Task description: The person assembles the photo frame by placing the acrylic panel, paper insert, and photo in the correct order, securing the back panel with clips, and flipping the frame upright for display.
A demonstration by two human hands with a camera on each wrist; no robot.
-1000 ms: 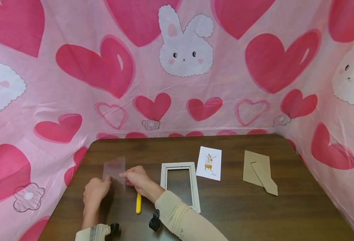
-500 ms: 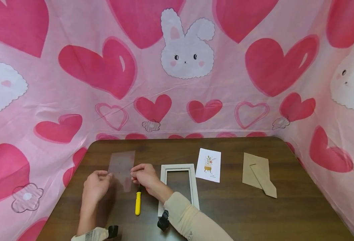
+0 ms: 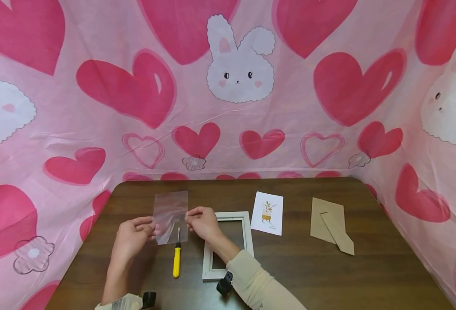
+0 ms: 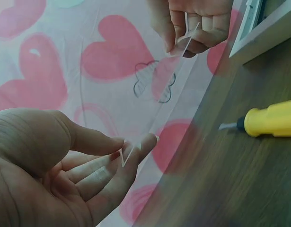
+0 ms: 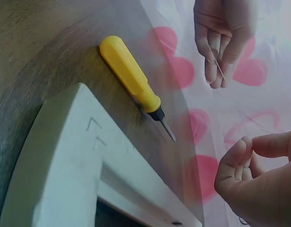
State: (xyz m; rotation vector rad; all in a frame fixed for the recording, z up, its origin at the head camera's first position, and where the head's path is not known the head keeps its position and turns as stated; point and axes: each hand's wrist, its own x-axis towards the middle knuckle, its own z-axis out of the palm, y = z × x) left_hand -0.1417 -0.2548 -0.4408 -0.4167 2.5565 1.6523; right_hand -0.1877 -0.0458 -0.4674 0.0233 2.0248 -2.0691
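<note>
A clear plastic sheet [image 3: 170, 206] is held up between both hands, over the left part of the table. My left hand [image 3: 131, 236] pinches its left edge between thumb and fingers; the left wrist view shows the left hand [image 4: 65, 165] with a corner of the sheet between the fingertips. At the opposite edge my right hand [image 3: 203, 224] pinches with thumb and forefinger. Just below the sheet lies a yellow-handled screwdriver [image 3: 176, 260], its shaft seen through the plastic. A white picture frame [image 3: 247, 234] lies under the right forearm, which covers part of it.
Right of the frame lies a white card [image 3: 266, 213] with a potted-plant print. Farther right is a brown backing board [image 3: 328, 219] with its stand leg. A pink heart-and-rabbit curtain [image 3: 134, 142] hangs behind the dark wooden table [image 3: 290, 271].
Both hands have carried the clear sheet rightward, from the table's left side to above the screwdriver. The right hand now overlaps the frame's left side. The objects on the table stay put.
</note>
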